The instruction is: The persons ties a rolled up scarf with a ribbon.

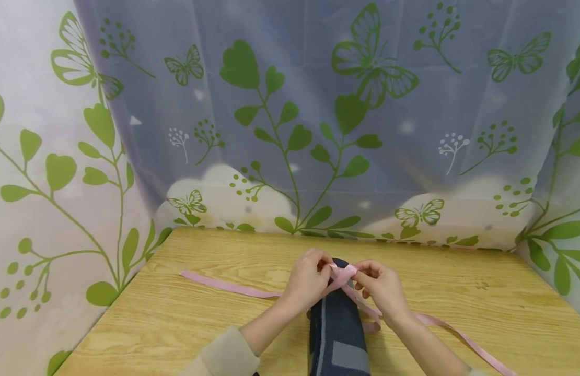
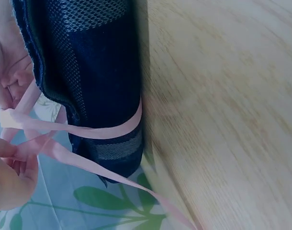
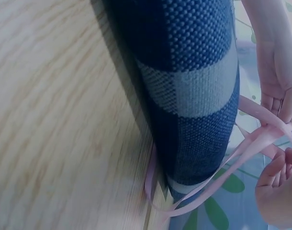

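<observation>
A rolled navy-and-grey woven cloth (image 1: pixel 339 329) lies lengthwise on the wooden table, its far end under both hands. A pink ribbon (image 1: pixel 345 273) passes around the roll and crosses over itself above it. My left hand (image 1: pixel 306 280) pinches the ribbon on the left of the crossing, thumb against fingers. On the other side my right hand (image 1: pixel 381 287) pinches another part of it. In the left wrist view, the ribbon (image 2: pixel 105 132) wraps the roll's side close to its end. From the right wrist, ribbon loops (image 3: pixel 261 139) stretch between the roll and the fingers.
One ribbon tail (image 1: pixel 229 286) trails left across the wooden table (image 1: pixel 200 329), and another tail (image 1: pixel 464 337) runs off toward the front right. A cloth backdrop (image 1: pixel 290 130) printed with green leaves and butterflies stands behind the table and along its sides.
</observation>
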Tool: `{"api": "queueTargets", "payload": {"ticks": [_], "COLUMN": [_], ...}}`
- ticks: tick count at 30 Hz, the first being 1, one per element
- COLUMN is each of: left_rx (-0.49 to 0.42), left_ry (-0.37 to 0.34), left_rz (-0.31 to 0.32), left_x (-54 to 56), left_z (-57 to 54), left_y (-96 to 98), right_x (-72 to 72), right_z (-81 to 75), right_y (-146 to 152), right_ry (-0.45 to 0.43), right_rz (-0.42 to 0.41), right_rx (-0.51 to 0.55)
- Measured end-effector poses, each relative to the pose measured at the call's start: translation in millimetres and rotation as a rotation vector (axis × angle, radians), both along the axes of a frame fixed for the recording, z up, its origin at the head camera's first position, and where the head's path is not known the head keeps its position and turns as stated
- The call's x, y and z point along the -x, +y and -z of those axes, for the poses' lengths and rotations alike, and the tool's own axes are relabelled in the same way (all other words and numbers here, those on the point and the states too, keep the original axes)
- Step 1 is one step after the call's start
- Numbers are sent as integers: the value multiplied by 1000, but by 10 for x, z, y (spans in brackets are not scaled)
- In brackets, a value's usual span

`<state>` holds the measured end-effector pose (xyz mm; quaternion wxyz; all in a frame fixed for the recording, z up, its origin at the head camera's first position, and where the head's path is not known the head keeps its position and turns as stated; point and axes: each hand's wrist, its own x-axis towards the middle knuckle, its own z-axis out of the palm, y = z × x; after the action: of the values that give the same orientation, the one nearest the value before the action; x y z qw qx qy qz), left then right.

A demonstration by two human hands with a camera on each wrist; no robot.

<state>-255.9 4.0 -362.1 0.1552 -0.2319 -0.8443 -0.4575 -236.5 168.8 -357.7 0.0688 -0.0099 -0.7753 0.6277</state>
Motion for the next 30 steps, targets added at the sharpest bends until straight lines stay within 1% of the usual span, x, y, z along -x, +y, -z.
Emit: {"api": "queueTargets", "payload": {"ticks": [5, 11, 14, 17, 22, 25, 30], "left_rx": [1, 9, 25, 43, 84, 105, 146], "left_ry": [37, 51, 88, 141, 211, 220, 194], "left_rz": [-5, -25, -33, -34, -55, -67, -76], "left_x": [0, 6, 22, 44, 55, 58, 64], "left_z": [-5, -11, -4, 9, 7, 4, 12], "left_y": [-29, -58, -70, -87, -123, -144, -191], "right_x": [11, 25, 27, 26, 29, 18, 10], "right_z": [9, 15, 1, -14, -18, -17, -33], "right_y": [48, 102, 119, 131, 153, 174, 205], "right_ry": [13, 20, 23, 30, 40, 59, 107], "right_rz": [26, 48, 52, 51, 45, 37, 28], "right_rx": [-79, -114, -104, -99, -111, -126, -147]}}
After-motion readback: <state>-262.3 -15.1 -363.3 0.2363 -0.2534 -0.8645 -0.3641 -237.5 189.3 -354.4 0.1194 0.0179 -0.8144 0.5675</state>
